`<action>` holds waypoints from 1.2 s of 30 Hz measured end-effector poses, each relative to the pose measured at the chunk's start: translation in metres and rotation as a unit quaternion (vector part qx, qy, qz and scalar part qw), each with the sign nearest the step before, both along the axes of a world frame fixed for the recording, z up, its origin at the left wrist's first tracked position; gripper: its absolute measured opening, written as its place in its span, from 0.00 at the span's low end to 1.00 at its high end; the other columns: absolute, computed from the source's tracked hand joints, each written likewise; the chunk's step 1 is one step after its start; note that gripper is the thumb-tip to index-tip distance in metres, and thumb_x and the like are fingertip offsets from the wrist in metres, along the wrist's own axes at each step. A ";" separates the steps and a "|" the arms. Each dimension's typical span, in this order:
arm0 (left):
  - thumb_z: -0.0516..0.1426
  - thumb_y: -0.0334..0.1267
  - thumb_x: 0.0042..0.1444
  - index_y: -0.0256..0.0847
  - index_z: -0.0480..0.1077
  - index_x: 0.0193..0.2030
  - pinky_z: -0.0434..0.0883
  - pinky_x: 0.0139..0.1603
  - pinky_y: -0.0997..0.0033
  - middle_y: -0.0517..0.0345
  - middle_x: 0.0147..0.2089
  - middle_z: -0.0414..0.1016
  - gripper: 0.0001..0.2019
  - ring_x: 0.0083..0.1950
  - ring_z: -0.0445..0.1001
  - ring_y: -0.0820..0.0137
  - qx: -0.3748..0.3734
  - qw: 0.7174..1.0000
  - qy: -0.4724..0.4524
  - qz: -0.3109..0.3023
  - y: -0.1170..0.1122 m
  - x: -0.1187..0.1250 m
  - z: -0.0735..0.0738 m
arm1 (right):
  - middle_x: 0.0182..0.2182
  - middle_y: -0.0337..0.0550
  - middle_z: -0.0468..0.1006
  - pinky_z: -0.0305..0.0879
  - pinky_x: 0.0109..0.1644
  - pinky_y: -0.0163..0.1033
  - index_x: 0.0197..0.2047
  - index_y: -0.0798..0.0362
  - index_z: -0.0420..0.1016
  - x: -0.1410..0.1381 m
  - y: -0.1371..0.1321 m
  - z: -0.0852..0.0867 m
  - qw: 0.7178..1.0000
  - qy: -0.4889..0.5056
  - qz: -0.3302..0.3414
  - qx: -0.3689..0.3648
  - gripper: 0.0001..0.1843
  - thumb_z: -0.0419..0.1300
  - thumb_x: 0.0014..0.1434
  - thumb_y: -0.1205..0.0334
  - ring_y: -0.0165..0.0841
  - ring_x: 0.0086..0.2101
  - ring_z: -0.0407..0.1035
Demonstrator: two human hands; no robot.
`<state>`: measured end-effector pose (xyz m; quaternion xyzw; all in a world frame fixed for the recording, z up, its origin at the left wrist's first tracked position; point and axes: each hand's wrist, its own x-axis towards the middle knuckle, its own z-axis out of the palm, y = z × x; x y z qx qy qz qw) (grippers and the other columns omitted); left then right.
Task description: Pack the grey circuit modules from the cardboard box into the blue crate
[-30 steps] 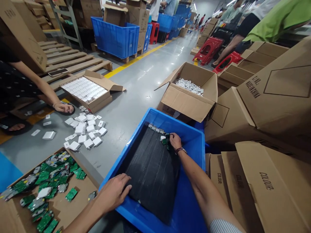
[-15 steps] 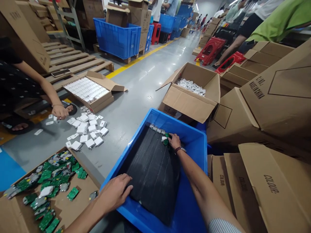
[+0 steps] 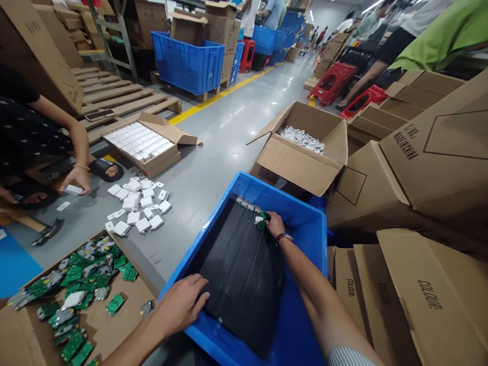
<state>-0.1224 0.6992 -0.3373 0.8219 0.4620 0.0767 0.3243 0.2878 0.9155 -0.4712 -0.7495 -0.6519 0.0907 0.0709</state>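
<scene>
My right hand (image 3: 275, 224) is inside a blue bin (image 3: 319, 254), its fingers closed on a green circuit board (image 3: 261, 223) with a pale part on it. This board is at the far end of a black sheet (image 3: 238, 269) lying in the bin. Beyond it, a row of small grey-and-white boards (image 3: 247, 205) lines the sheet's far edge. My left hand (image 3: 186, 301) rests over the bin's near left rim, fingers stretched onto the sheet and holding nothing. To its left, an open carton (image 3: 131, 297) holds many green circuit boards (image 3: 82, 274).
A co-worker's hand (image 3: 78, 180) holds a white case at left, near a hammer (image 3: 46, 233). White cases (image 3: 143, 225) lie on the floor. Beyond my bin stands a carton of white parts (image 3: 301, 138). Large cartons (image 3: 430, 147) crowd the right side.
The co-worker's hand at left has moved left and now holds a white case, and a hammer has come into view. My hands stay nearly in place; the view has shifted slightly.
</scene>
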 end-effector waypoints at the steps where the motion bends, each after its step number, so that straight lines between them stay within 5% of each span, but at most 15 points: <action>1: 0.50 0.41 0.70 0.41 0.73 0.54 0.77 0.51 0.61 0.48 0.53 0.78 0.14 0.52 0.79 0.58 0.002 1.000 -0.002 0.001 0.000 0.000 -0.001 | 0.53 0.51 0.76 0.61 0.56 0.41 0.60 0.52 0.74 0.000 -0.001 0.000 1.000 -0.001 -0.004 0.003 0.23 0.57 0.62 0.64 0.42 0.51 0.68; 8: 0.51 0.42 0.70 0.43 0.73 0.53 0.77 0.49 0.63 0.49 0.53 0.77 0.13 0.51 0.79 0.59 0.012 1.000 -0.012 0.007 -0.002 -0.001 -0.005 | 0.48 0.57 0.78 0.62 0.54 0.44 0.52 0.57 0.78 0.002 -0.004 -0.001 0.998 0.000 -0.047 0.035 0.21 0.46 0.69 0.60 0.43 0.48 0.70; 12: 0.51 0.42 0.70 0.43 0.73 0.53 0.77 0.49 0.63 0.49 0.52 0.78 0.13 0.51 0.79 0.59 0.014 1.000 -0.011 0.008 -0.002 -0.001 -0.005 | 0.54 0.54 0.77 0.61 0.59 0.43 0.60 0.56 0.73 -0.003 -0.001 -0.002 0.997 0.042 -0.055 0.039 0.23 0.54 0.64 0.58 0.43 0.53 0.68; 15: 0.50 0.42 0.70 0.43 0.73 0.53 0.77 0.49 0.63 0.48 0.53 0.78 0.14 0.50 0.79 0.59 0.009 1.000 -0.005 0.005 -0.001 -0.001 -0.005 | 0.54 0.55 0.77 0.61 0.60 0.44 0.58 0.56 0.75 -0.010 0.003 -0.001 0.991 0.081 -0.104 0.022 0.23 0.58 0.61 0.57 0.45 0.55 0.68; 24: 0.50 0.42 0.69 0.42 0.73 0.53 0.77 0.51 0.64 0.49 0.52 0.78 0.14 0.51 0.78 0.60 0.003 1.000 -0.007 0.003 0.000 -0.001 -0.003 | 0.48 0.64 0.79 0.65 0.56 0.54 0.54 0.59 0.77 -0.016 -0.002 -0.003 0.968 0.100 -0.229 0.010 0.24 0.45 0.67 0.57 0.51 0.53 0.73; 30: 0.50 0.42 0.70 0.42 0.73 0.54 0.77 0.51 0.63 0.49 0.53 0.78 0.14 0.52 0.79 0.60 -0.004 1.000 0.001 0.003 0.000 -0.001 0.000 | 0.45 0.57 0.83 0.68 0.56 0.49 0.59 0.57 0.75 -0.013 -0.005 0.000 0.966 0.147 -0.215 0.012 0.26 0.58 0.61 0.54 0.48 0.52 0.74; 36: 0.50 0.41 0.70 0.42 0.73 0.54 0.76 0.52 0.63 0.48 0.53 0.78 0.14 0.52 0.79 0.60 -0.004 1.000 0.006 0.005 0.000 0.001 0.002 | 0.46 0.54 0.83 0.70 0.52 0.42 0.57 0.56 0.76 -0.008 -0.012 0.009 0.962 0.194 -0.192 0.026 0.24 0.55 0.64 0.51 0.42 0.48 0.77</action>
